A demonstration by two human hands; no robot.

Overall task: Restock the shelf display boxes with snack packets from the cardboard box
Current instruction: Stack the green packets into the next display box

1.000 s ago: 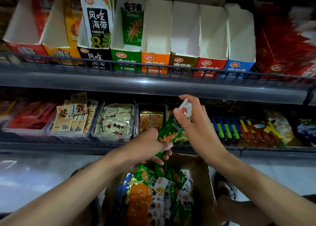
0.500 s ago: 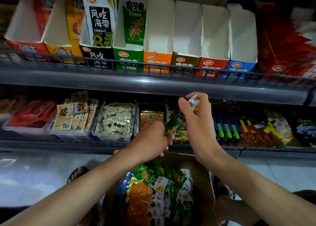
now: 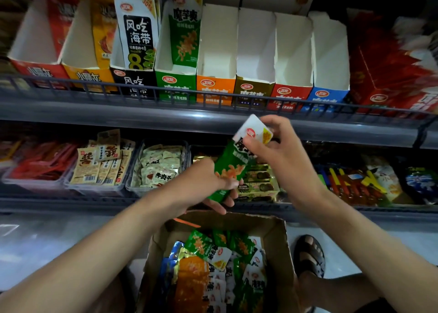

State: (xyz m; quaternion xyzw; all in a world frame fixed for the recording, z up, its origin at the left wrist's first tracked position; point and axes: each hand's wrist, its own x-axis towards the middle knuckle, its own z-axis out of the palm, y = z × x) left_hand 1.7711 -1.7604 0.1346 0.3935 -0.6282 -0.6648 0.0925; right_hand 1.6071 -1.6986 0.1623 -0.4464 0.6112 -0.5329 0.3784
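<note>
A green and white snack packet (image 3: 233, 164) is held tilted in front of the lower shelf. My left hand (image 3: 203, 184) grips its bottom end and my right hand (image 3: 282, 156) pinches its white top. Below them an open cardboard box (image 3: 277, 234) holds several green, orange and blue packets (image 3: 213, 265). On the upper shelf stands a row of display boxes: the green display box (image 3: 175, 87) has green packets standing in it, while the orange display box (image 3: 215, 89), brown display box (image 3: 252, 92), red display box (image 3: 290, 96) and blue display box (image 3: 324, 98) show only white insides.
A wire rail (image 3: 213, 96) runs along the upper shelf's front edge. The black display box (image 3: 135, 82) holds a black and white packet. Clear trays of snacks (image 3: 156, 165) fill the lower shelf. My sandalled foot (image 3: 309, 255) rests on the floor right of the cardboard box.
Both hands have lifted the green packet up out of the cardboard box toward the upper shelf; its white top now reaches the shelf's front edge.
</note>
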